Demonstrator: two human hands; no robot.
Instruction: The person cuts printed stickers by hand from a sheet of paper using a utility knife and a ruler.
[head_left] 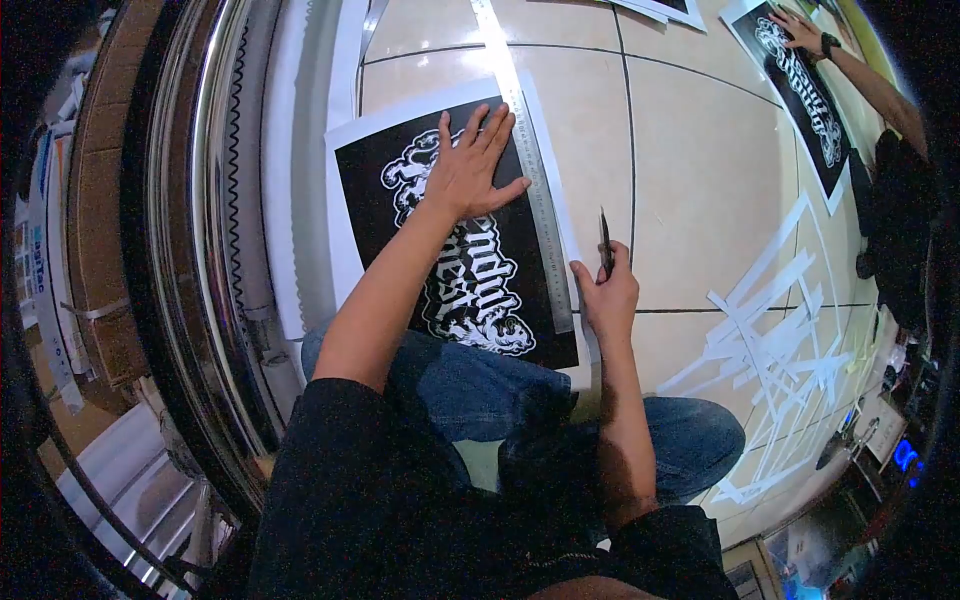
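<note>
On the tiled floor in front of my knees lies a black printed sheet (380, 270) with white ornate lettering and a white border. My left hand (470, 165) presses flat on its upper part, fingers spread, the thumb close to a long metal ruler (548, 240). The ruler runs along the sheet's right side and extends past its top. In my right hand (612, 290) is a slim dark craft knife (605, 240), its blade pointing up and away from me. That hand is just right of the ruler's lower end, beside the sheet's right edge.
Thin white paper strips (780, 340) lie tangled on the floor at right. Beyond them, a co-worker's hand (795, 30) rests on a similar printed sheet (800, 95). Metal rails (215, 180) and a white roll (290, 170) stand along my left.
</note>
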